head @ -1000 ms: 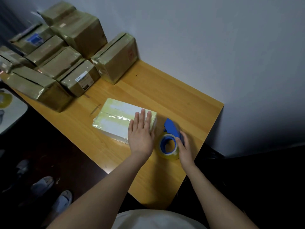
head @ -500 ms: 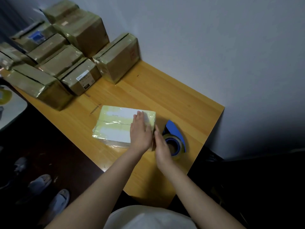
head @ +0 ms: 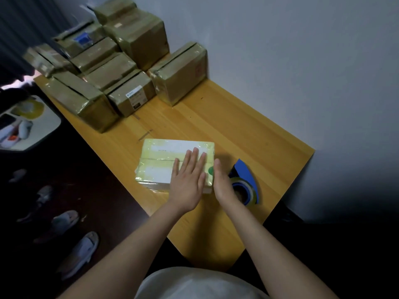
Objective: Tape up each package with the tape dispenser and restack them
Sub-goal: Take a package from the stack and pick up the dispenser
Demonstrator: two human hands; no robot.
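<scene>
Grasping nothing, left hand tops the package, right hand flanks it, half-hiding the tape dispenser; brown boxes beyond.

Table stands w/ its far-R side along wall. Near pkg lies flat on table, mid-length, toward the L edge. L hand flat on top of near pkg's R end. R hand edge-on at that pkg's R side face, between it and tape dispenser. Dispenser on table just R of near pkg, partly behind R hand. Pkg cluster at far-L end of table, some stacked on others. Separate pkg at cluster's R, beside wall, well apart from near pkg. Floor L of table: slippers. Side surface further back, small items on it.
</scene>
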